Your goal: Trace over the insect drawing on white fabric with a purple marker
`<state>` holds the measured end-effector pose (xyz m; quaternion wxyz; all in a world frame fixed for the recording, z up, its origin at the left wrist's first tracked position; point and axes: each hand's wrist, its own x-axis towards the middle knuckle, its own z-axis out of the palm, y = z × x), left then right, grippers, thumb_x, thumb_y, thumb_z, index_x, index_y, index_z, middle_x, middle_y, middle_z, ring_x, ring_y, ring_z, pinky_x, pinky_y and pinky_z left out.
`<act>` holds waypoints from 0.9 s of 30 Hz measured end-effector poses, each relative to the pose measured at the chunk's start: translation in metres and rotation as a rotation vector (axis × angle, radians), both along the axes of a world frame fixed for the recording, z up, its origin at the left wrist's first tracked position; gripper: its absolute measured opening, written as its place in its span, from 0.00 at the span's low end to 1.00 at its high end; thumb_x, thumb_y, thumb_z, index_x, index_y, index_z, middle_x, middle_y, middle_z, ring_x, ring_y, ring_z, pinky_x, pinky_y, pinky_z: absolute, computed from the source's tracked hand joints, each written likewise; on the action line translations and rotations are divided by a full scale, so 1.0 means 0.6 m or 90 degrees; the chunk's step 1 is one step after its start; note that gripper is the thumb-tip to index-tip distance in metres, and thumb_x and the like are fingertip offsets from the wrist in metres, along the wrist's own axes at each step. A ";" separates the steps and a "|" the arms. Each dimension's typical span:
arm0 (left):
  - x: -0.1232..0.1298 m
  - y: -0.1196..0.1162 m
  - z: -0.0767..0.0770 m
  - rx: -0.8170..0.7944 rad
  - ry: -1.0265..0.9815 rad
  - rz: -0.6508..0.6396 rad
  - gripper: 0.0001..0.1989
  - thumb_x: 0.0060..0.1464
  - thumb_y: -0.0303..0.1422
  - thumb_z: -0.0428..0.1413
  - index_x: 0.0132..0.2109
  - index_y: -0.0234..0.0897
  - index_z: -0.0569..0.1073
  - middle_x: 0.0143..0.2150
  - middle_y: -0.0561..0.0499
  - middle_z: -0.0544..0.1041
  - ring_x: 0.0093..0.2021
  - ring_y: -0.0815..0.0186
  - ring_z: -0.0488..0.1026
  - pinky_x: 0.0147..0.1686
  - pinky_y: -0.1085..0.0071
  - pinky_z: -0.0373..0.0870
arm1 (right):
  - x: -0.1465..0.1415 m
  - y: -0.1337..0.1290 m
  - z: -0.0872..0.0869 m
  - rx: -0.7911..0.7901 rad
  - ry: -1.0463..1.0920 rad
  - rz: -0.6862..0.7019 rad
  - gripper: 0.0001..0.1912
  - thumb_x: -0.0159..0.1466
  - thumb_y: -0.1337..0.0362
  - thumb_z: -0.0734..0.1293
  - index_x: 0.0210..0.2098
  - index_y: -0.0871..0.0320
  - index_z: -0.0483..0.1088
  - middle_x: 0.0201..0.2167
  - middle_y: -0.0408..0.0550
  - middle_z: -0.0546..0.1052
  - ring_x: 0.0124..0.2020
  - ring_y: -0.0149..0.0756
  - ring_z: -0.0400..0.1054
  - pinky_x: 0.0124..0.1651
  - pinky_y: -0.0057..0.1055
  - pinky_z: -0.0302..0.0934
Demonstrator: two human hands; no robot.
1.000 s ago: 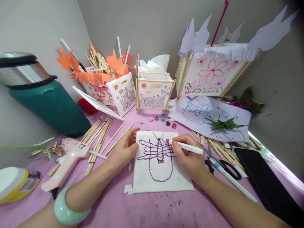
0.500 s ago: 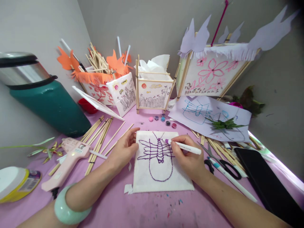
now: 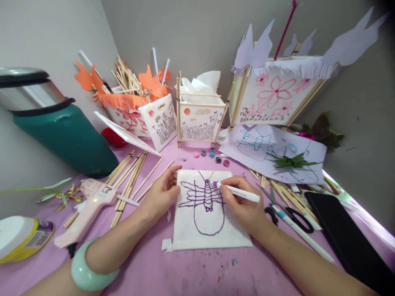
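Note:
A white square panel (image 3: pixel 185 236) lies on the pink-purple table cover, with a purple insect outline and a dashed rounded shape drawn on it. In my right hand (image 3: pixel 243 203) is a white marker (image 3: pixel 242 193) with a purple band; its tip is at the insect's upper body, just below the antennae. The right fingers pinch the barrel, and that hand rests over the panel's right side. My left hand (image 3: pixel 165 189) lies against the panel's upper left edge, fingers curled loosely with the thumb on the edge. Whether those fingers grip the edge is unclear.
Left: green bottle (image 3: pixel 61 135), pink glue gun (image 3: pixel 95 205), wooden sticks (image 3: pixel 129 185), yellow jar (image 3: pixel 27 238). Behind: decorated boxes (image 3: pixel 202 123) and small paint pots (image 3: pixel 212 154). Right: paper with a blue drawing (image 3: pixel 268 144), scissors (image 3: pixel 298 220), black phone (image 3: pixel 348 242).
The right hand and the marker have shifted slightly left, with the tip moving toward the insect's body. My left hand and the panel look unmoved.

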<state>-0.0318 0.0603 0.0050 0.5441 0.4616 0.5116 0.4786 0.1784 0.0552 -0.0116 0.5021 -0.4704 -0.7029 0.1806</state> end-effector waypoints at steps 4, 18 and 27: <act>0.001 0.000 0.002 -0.001 -0.005 -0.001 0.30 0.39 0.25 0.54 0.54 0.33 0.64 0.44 0.45 0.73 0.46 0.61 0.70 0.46 0.67 0.66 | -0.001 -0.002 0.003 0.015 -0.005 -0.058 0.02 0.60 0.67 0.65 0.30 0.56 0.68 0.21 0.39 0.70 0.19 0.25 0.61 0.21 0.23 0.56; 0.001 0.000 0.000 0.000 -0.008 0.000 0.30 0.39 0.25 0.54 0.54 0.32 0.63 0.44 0.46 0.73 0.46 0.61 0.70 0.45 0.68 0.66 | 0.000 -0.002 0.000 0.014 -0.034 0.009 0.01 0.60 0.67 0.65 0.31 0.56 0.68 0.22 0.39 0.70 0.18 0.24 0.60 0.20 0.23 0.54; 0.001 -0.001 0.002 0.005 -0.003 -0.001 0.28 0.40 0.24 0.54 0.53 0.34 0.65 0.44 0.46 0.74 0.46 0.61 0.71 0.45 0.67 0.66 | 0.000 -0.003 0.006 0.051 -0.029 -0.062 0.02 0.59 0.68 0.64 0.29 0.56 0.67 0.20 0.39 0.70 0.18 0.26 0.61 0.21 0.24 0.56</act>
